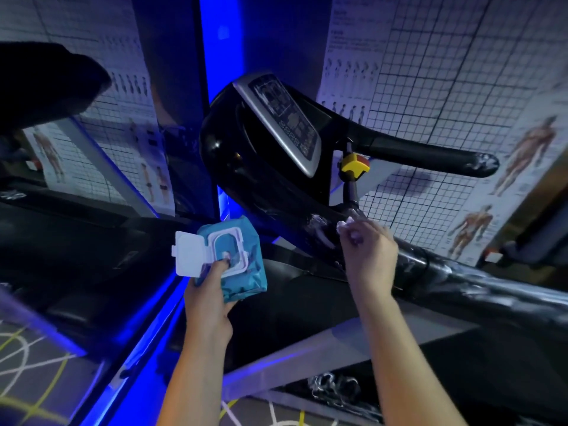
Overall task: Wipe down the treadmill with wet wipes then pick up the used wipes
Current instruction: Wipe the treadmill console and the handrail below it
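one open wipes pack (246, 272) is being gripped by left hand (209, 299), one wipe (345, 224) pinched by right hand (368, 253) beside the handrail (415, 265) under the console (282, 121).

My one camera rides on my head, a wide-angle view tilted askew and facing forward and down along my forearms, near enough that my left hand (209, 290) and right hand (368, 256) fill the lower middle, the treadmill console (279, 118) just beyond, wall charts (445, 72) behind
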A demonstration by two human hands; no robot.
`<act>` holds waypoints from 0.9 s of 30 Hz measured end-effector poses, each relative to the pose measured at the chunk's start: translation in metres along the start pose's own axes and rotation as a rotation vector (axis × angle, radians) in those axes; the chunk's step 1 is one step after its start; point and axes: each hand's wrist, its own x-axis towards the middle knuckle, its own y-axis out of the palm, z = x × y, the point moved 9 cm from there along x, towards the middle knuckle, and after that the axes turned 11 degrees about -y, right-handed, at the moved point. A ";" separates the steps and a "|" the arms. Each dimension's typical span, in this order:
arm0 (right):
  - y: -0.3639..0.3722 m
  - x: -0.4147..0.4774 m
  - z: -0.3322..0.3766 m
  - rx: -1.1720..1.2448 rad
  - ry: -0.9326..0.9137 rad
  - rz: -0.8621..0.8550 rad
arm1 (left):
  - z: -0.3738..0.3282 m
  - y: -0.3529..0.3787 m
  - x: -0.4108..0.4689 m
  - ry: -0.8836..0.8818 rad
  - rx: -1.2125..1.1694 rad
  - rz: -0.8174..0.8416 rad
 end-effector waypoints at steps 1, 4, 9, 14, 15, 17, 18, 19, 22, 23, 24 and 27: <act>-0.001 -0.009 0.005 0.052 0.049 -0.047 | 0.001 -0.001 0.000 -0.003 0.006 -0.001; 0.002 -0.047 0.018 0.238 0.197 -0.184 | 0.003 -0.004 0.001 0.000 0.026 -0.001; 0.030 -0.084 0.040 0.401 0.238 -0.128 | 0.003 -0.014 0.000 0.018 0.067 -0.003; 0.043 -0.068 0.057 0.464 0.155 -0.120 | -0.005 -0.022 -0.001 0.060 0.141 0.015; 0.044 -0.063 0.061 0.478 0.132 -0.129 | -0.006 -0.022 -0.001 0.061 0.155 0.023; 0.048 -0.051 0.066 0.505 0.093 -0.157 | -0.007 -0.022 0.000 0.063 0.183 0.027; 0.050 -0.045 0.067 0.508 0.084 -0.175 | -0.007 -0.022 0.001 0.065 0.195 0.023; 0.053 -0.039 0.068 0.506 0.082 -0.189 | -0.007 -0.021 0.002 0.064 0.200 0.022; 0.063 -0.018 0.071 0.455 0.068 -0.220 | -0.008 -0.019 0.005 0.064 0.180 0.022; 0.068 -0.011 0.073 0.432 0.047 -0.224 | -0.008 -0.018 0.007 0.067 0.174 0.022; 0.073 -0.004 0.074 0.400 0.026 -0.214 | -0.008 -0.016 0.008 0.071 0.171 0.026; 0.084 0.002 0.070 0.280 -0.029 -0.157 | -0.012 -0.010 0.013 0.079 0.150 0.030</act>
